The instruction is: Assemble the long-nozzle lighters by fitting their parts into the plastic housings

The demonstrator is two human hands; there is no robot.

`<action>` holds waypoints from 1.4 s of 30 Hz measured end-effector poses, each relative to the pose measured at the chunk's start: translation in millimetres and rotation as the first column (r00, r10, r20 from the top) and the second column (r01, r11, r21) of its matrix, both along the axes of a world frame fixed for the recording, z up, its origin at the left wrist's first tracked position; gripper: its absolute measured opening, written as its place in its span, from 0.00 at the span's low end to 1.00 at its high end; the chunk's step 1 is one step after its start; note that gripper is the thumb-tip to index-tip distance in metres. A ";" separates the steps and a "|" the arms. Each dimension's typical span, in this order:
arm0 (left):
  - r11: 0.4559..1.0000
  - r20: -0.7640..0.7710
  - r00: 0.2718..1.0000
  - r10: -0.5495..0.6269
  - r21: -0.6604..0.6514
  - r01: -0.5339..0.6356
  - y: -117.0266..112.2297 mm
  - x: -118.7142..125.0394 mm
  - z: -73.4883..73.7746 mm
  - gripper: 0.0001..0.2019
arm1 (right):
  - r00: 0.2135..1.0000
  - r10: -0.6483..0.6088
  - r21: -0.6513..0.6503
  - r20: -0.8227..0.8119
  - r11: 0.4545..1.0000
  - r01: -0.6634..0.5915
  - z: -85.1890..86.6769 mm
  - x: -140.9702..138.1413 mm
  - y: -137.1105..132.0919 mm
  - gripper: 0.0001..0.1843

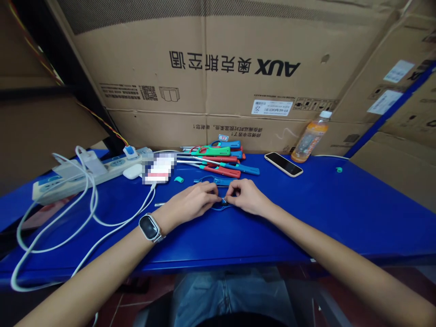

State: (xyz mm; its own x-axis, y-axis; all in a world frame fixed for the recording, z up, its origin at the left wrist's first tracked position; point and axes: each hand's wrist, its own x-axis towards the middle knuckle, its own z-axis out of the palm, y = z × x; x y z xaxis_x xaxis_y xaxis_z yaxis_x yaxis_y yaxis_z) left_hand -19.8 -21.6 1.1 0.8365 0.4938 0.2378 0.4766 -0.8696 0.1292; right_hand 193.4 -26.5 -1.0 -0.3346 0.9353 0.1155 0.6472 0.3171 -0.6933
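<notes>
My left hand [192, 202] and my right hand [247, 196] meet at the middle of the blue table [340, 213], fingers pinched together on a small blue lighter part [222, 205] lying on the tabletop. A smartwatch [149, 227] sits on my left wrist. Just behind my hands lies another blue lighter piece [213, 180]. Further back is a pile of long-nosed lighters [218, 159] in red, blue and green. A small teal cap [179, 179] lies left of them.
A white power strip [85, 175] with plugs and looping white cables [68, 218] fills the left side. A phone [283, 164] and an orange drink bottle [311, 136] stand at the back right, near a small teal piece [338, 170]. Cardboard boxes [238, 68] wall the back.
</notes>
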 end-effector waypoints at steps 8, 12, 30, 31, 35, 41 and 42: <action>0.998 -0.051 0.998 0.023 0.062 -0.020 -6.9 1.6 1.8 0.15 | 1.000 0.007 0.049 0.002 0.999 -0.007 -2.5 1.8 -2.5 0.05; 1.000 0.020 1.000 0.021 0.005 -0.021 -5.0 0.0 -1.5 0.15 | 0.993 0.117 0.226 0.024 0.967 -0.119 2.0 22.0 -12.0 0.09; 1.000 0.094 0.996 0.001 -0.022 0.001 -0.8 -1.9 -4.7 0.15 | 0.880 0.241 0.240 0.408 0.902 -0.359 18.1 42.0 -7.5 0.13; 1.000 0.093 0.996 0.006 -0.024 -0.004 -1.0 -2.0 -4.5 0.14 | 0.881 0.251 0.238 0.401 0.900 -0.365 18.4 43.2 -7.4 0.13; 1.000 0.075 0.997 0.018 -0.023 -0.016 -0.9 -2.1 -5.1 0.14 | 0.915 0.263 0.222 0.305 0.915 -0.337 12.3 47.3 -4.5 0.16; 1.000 0.062 0.998 0.021 -0.016 -0.020 0.0 -2.6 -5.9 0.14 | 0.938 0.239 0.266 0.249 0.915 -0.304 -2.4 41.6 -4.1 0.12; 1.000 0.060 0.998 0.020 -0.013 -0.019 -0.1 -2.8 -5.8 0.13 | 0.937 0.227 0.289 0.267 0.908 -0.303 -3.6 39.7 -5.3 0.12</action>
State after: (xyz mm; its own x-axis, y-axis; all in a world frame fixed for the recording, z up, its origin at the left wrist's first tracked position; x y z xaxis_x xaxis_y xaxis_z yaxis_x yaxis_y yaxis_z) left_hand -22.6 -21.7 -4.7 0.8109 0.5131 0.2815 0.4846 -0.8583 0.1686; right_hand 233.1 -31.8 -4.6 -0.6171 0.7326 0.2874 0.6323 0.6790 -0.3730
